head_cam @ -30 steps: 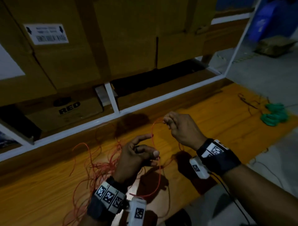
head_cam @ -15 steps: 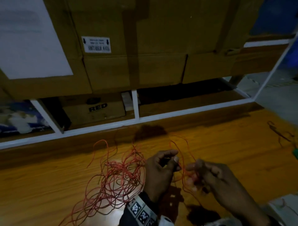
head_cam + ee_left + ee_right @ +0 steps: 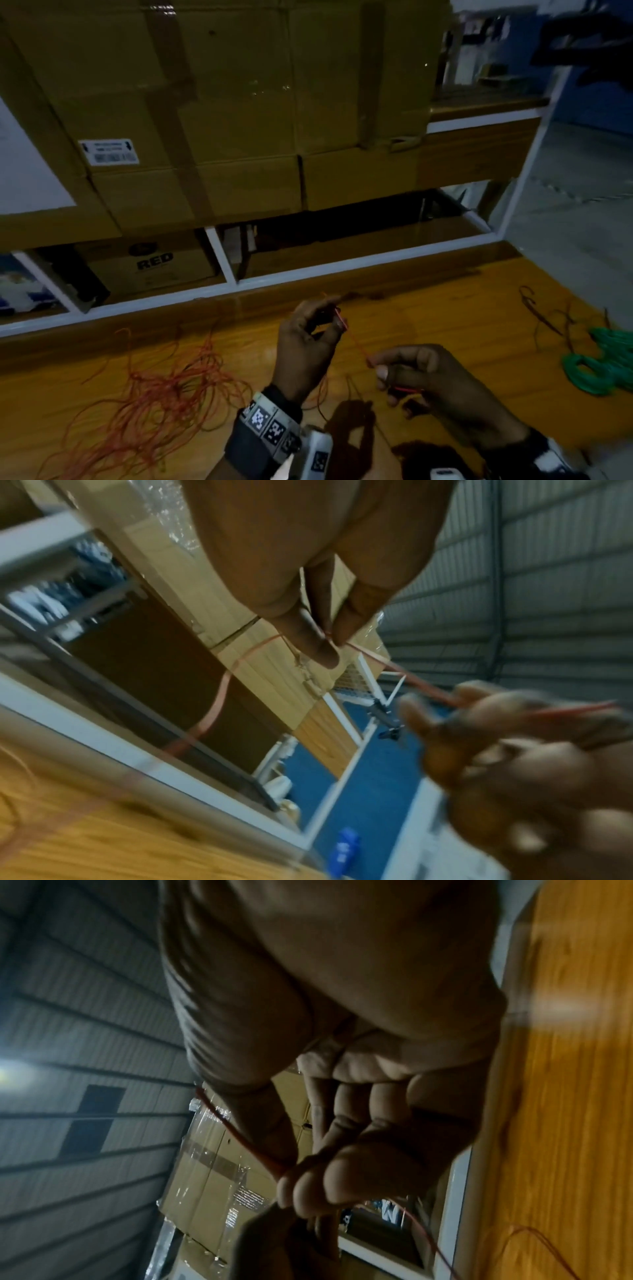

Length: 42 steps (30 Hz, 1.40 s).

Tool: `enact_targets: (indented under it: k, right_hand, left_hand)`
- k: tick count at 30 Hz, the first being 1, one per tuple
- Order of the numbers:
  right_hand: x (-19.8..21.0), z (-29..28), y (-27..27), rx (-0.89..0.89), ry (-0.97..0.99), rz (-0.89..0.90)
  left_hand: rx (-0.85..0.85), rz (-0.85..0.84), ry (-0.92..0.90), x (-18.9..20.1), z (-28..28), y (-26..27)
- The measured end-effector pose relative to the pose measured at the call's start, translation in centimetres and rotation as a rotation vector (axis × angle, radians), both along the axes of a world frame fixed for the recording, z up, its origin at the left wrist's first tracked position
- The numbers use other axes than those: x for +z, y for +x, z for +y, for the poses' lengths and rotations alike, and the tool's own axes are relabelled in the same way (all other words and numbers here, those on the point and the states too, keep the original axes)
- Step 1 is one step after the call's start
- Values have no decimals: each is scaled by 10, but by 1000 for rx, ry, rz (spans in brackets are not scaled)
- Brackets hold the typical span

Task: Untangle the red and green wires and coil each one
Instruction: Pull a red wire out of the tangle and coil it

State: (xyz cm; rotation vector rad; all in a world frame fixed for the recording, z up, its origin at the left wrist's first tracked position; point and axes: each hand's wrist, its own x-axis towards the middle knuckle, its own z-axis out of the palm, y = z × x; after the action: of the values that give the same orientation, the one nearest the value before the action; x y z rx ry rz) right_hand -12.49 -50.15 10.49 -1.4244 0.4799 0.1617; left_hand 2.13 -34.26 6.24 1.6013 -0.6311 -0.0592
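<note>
A loose tangle of red wire (image 3: 161, 407) lies on the wooden floor (image 3: 445, 329) at the lower left. My left hand (image 3: 337, 320) pinches a strand of it between thumb and forefinger, seen close in the left wrist view as the red wire (image 3: 219, 696) under the left hand (image 3: 330, 639). A short taut length runs down to my right hand (image 3: 375, 366), which pinches the same red wire (image 3: 240, 1139) at the right hand (image 3: 291, 1177) and has a bit of it curled under the fingers. A coiled green wire (image 3: 596, 363) rests at the far right.
Stacked cardboard boxes (image 3: 239, 120) sit on a white-framed shelf (image 3: 342, 263) just beyond the hands. A box marked RED (image 3: 150, 263) stands under it. Some dark wire scraps (image 3: 544, 315) lie near the green coil. Grey concrete floor (image 3: 582, 222) lies to the right.
The view has swung right, bringing the green coil into sight. My left hand rose with its pinched strand, and the right hand moved down and right, drawing the wire taut between them.
</note>
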Motion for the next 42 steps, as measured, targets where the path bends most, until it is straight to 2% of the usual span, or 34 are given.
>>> enact_targets:
  k: [3,5,7,9,11,14,17,22,27,29,31,34,36,38,40,42]
  right_hand:
    - [3,-17,1,138,53,40]
    - [3,-23,5,191,20,48]
    - [2,-26,9,246,-123,7]
    - [0,-25,15,276,-373,-54]
    - [0,-22,18,213,-594,-121]
    - [6,-20,18,123,-694,-253]
    - [15,-17,20,66,-714,-344]
    - [18,-16,27,59,-861,-352]
    - [36,-22,24,-72,-1050,-479]
    - [43,-20,29,-4,-1160,-476]
    - [40,-21,42,153,-1252,-370]
    - [19,-22,70,350,-1133,-227]
    - [8,-22,78,321,-972,-275]
    - [5,-19,78,249,-714,-302]
    - [8,-14,75,189,-365,-274]
    - [7,-9,71,198,-160,-246]
  left_hand:
    - [66,-17,12,-1,-6,3]
    - [127,-115,101,0,-6,11]
    - [169,-217,240,1,-4,29]
    - [220,-265,341,5,1,56]
    - [240,-331,461,14,9,80]
    - [103,-384,535,27,14,88]
    - [-44,-313,409,29,13,87]
    - [-109,-215,300,36,10,95]
    - [-230,-327,427,45,17,94]
    - [-343,-393,515,46,17,90]
    - [-454,-420,556,49,14,85]
    - [-510,-456,545,54,5,82]
    - [-511,-455,524,55,1,89]
    - [-501,-447,484,55,-3,96]
    - [-488,-385,383,52,-6,101]
    - [-459,-326,287,48,-10,105]
